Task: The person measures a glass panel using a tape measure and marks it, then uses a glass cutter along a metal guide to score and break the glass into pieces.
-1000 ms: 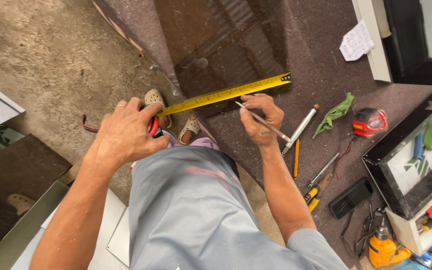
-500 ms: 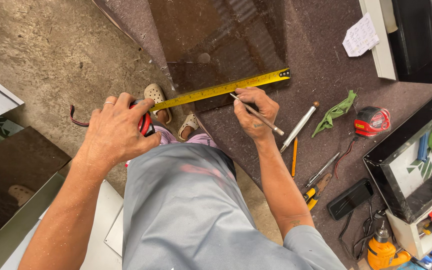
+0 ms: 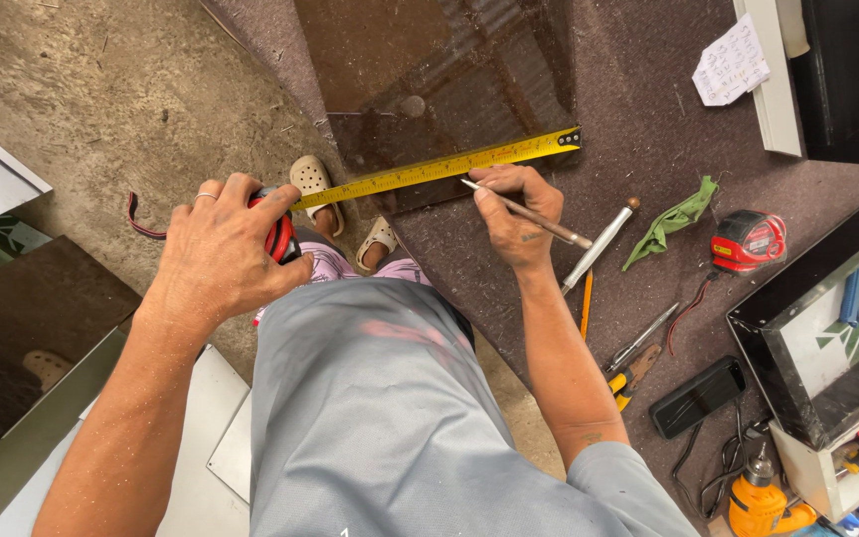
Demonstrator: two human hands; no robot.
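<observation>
Head view: left hand (image 3: 216, 254) clamps the red tape-measure case (image 3: 278, 237) at centre left. Its yellow steel blade (image 3: 439, 169) runs up-right along the near edge of the dark tinted glass sheet (image 3: 439, 89), hook at upper centre. Right hand (image 3: 517, 214), nearer the hook, pinches a thin metal scriber (image 3: 534, 214), tip touching the blade. Open metal box (image 3: 827, 348) at lower right holds blue and green items.
</observation>
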